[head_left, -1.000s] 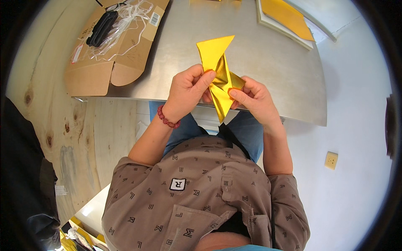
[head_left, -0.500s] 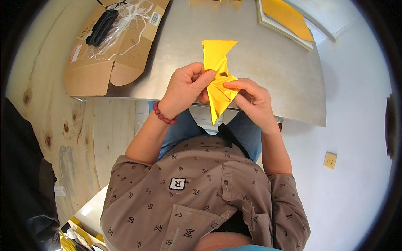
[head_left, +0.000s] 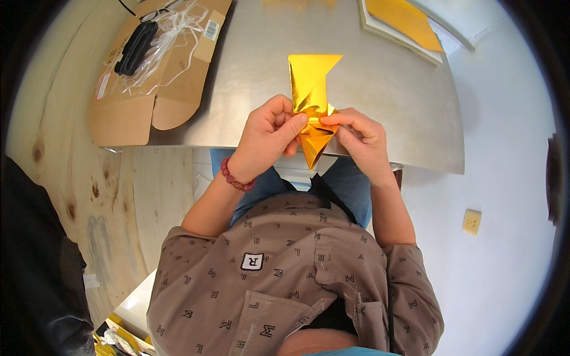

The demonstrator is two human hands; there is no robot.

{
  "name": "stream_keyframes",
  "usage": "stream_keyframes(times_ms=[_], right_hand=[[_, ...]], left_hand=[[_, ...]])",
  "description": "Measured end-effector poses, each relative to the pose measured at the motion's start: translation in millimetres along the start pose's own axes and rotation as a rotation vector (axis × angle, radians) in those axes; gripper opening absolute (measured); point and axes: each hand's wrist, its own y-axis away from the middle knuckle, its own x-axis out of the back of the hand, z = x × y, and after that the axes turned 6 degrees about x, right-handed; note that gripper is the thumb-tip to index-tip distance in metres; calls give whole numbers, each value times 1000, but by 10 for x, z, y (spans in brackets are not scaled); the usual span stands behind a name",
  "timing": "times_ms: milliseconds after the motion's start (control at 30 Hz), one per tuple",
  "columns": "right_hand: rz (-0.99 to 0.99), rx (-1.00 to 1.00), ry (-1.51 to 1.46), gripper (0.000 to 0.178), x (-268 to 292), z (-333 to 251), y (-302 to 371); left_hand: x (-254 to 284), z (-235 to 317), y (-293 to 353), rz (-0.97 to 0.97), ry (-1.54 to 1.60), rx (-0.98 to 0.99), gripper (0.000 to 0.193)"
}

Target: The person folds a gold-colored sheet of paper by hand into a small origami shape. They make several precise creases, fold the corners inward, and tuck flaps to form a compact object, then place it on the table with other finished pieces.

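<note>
A piece of folded shiny gold paper (head_left: 310, 80) is held up between my two hands, over the near edge of the metal table. Its wide slanted end points away from me and a narrow tip points toward my body. My left hand (head_left: 274, 127), with a dark red bead bracelet at the wrist, pinches the paper's middle from the left, thumb on top. From the right, my right hand (head_left: 362, 139) grips a small corner between thumb and fingers. Creases and small flaps show between the fingertips; the underside of the paper is hidden.
On the metal table (head_left: 255, 77), a cardboard box (head_left: 172, 101) lies at the left with clear plastic strips (head_left: 181, 44) and a black case (head_left: 136, 50) on it. Gold sheets (head_left: 404, 21) rest on a white stack at the far right. Black cloth (head_left: 35, 255) hangs at the left.
The paper's near part has been folded or tilted: its tip looks shorter and darker, and the middle is more closed. Both hands keep their hold. The view has shifted slightly.
</note>
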Motion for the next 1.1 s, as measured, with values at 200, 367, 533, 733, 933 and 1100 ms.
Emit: stream_keyframes(times_ms=[200,367,533,733,933,1100], right_hand=[[80,-54,-100,24,17,-1,0],[74,-73,-94,21,10,-17,5],[84,-102,-45,19,-20,-71,29],[118,-95,-37,17,-75,-62,-18],[147,-100,-127,15,-93,-8,-4],[111,-58,-73,14,-63,38,9]], left_hand=[[-159,-42,129,137,98,-139,19],[-54,-93,116,-10,-300,-297,22],[-76,-193,74,97,-238,-250,9],[-190,-228,86,183,-103,-197,9],[-246,-219,100,233,-101,-168,12],[-199,-162,41,257,-375,-246,16]])
